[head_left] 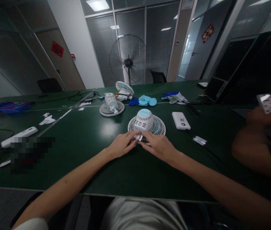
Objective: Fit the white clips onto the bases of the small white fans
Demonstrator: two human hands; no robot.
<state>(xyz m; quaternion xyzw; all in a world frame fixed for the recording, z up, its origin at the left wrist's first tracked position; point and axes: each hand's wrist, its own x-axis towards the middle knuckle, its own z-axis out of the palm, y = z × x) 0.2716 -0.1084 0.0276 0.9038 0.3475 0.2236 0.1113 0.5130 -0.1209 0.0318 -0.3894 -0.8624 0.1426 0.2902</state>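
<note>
A small white fan (145,123) lies face down in front of me, its round grille flat on the green table and its motor housing, capped in light blue, pointing up. My left hand (123,144) and my right hand (159,146) meet at its near side. Fingers of both hands are closed round a small whitish part (138,137) at the grille's near edge, apparently the fan's neck piece. The fingers partly hide this part and the grille behind it.
Behind stand a second face-down fan (111,103) and a tilted one (125,88), near light-blue discs (147,100) and blue gloves (171,94). A white box-like device (180,120) lies to the right. At far right a co-worker's hand holds a flat card-like object (266,103).
</note>
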